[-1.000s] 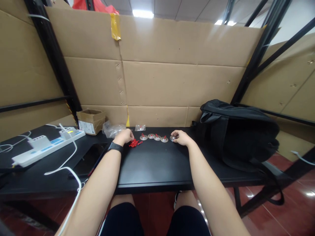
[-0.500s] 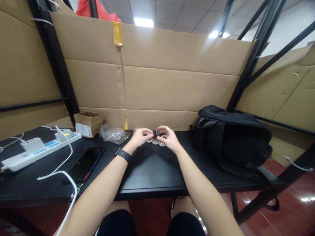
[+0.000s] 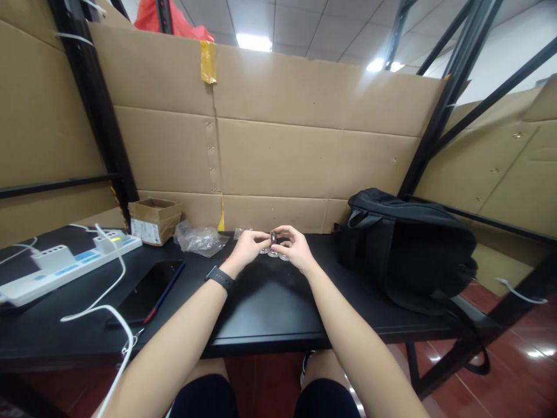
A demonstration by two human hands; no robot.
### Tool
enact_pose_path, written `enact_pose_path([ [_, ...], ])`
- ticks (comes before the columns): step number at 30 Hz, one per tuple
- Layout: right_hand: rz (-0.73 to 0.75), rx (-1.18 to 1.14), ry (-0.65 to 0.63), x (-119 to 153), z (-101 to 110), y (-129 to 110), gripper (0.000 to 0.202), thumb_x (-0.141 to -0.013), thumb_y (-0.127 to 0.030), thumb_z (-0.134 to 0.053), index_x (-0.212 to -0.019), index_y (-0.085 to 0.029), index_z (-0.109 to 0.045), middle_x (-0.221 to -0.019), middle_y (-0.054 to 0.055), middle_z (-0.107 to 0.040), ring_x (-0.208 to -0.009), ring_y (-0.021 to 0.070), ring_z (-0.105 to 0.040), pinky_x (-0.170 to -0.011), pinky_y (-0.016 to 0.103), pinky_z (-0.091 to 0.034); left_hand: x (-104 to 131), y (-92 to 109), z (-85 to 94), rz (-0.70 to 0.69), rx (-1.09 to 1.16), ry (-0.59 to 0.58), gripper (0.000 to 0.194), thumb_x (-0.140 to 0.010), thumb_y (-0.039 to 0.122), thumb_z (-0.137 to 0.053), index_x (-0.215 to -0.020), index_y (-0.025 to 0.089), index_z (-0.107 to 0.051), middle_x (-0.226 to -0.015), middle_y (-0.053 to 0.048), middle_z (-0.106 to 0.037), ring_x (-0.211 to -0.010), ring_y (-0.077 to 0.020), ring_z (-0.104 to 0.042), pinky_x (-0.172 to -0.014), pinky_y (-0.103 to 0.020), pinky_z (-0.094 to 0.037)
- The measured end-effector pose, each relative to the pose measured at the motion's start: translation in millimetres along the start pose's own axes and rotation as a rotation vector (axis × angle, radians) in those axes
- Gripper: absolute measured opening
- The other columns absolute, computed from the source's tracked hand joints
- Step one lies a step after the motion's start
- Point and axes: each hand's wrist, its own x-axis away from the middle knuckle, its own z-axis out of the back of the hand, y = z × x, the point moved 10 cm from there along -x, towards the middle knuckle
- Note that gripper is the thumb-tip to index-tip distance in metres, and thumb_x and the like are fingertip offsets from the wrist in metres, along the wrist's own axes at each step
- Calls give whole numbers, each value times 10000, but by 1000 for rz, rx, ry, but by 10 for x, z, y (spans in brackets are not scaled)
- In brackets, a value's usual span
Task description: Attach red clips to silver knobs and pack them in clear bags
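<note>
Close together over the back of the black table, both my hands pinch a small round clear disc (image 3: 274,237), which stands on edge between them. My left hand (image 3: 249,247), with a dark watch on its wrist, has its fingertips at the disc's left side. From the right, my right hand (image 3: 294,247) grips the same disc between thumb and fingers. Several similar clear discs (image 3: 272,253) lie on the table just under my fingertips, partly covered by them. Fine detail of the held disc is too small to tell.
Left on the black table (image 3: 270,307) are a white power strip (image 3: 73,267) with cables, a phone (image 3: 150,290), an open cardboard box (image 3: 155,220) and a crumpled plastic bag (image 3: 199,239). A black backpack (image 3: 404,249) stands at right; a cardboard wall (image 3: 270,157) rises behind.
My left fingertips have moved up and right to the disc that my right hand held. The red bit by my left fingertips no longer shows there. The view has shifted slightly.
</note>
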Motion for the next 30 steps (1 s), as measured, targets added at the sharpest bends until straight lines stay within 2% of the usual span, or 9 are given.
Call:
enact_pose_path([
  [5, 0, -58, -24, 5, -1, 1, 497, -650, -257, -819, -1104, -242, -616, -1161, 67, -663, -1066, 214, -628, -776, 285, -521, 25, -39, -75, 81, 143, -41, 400, -769, 510, -703, -875, 132, -785, -871, -99, -769, -773, -215, -682, -719, -300, -519],
  [9, -6, -91, -26, 16, -5, -9, 507, -650, -265, -823, -1109, -245, -612, -1179, 70, -659, -1073, 213, -628, -797, 295, -526, 27, -137, -93, 126, 242, -7, 429, -664, 488, -803, -898, 131, -756, -905, -113, -764, -795, -216, -689, -726, -306, -529],
  [12, -13, -102, -43, 21, -26, -14, 518, -643, -270, -831, -1112, -243, -611, -1178, 71, -663, -1066, 214, -635, -804, 304, -531, 20, -187, -98, 146, 259, 16, 474, -639, 519, -810, -895, 127, -735, -917, -127, -760, -815, -223, -696, -731, -312, -537],
  [24, -29, -100, -15, 15, -28, 43, 512, -601, -281, -867, -1056, -228, -640, -1097, 73, -694, -1001, 219, -671, -752, 306, -563, -26, -174, -166, 58, 172, 1, 434, -752, 532, -704, -887, 120, -718, -795, -74, -731, -710, -179, -649, -663, -271, -490],
  [30, -60, -148, 78, 21, 27, 103, 380, -558, -330, -894, -831, -191, -668, -1003, 81, -723, -879, 237, -710, -776, 379, -593, -32, -127, -157, -2, 133, 14, 343, -801, 455, -659, -881, 128, -724, -839, -80, -735, -764, -187, -654, -732, -287, -498],
])
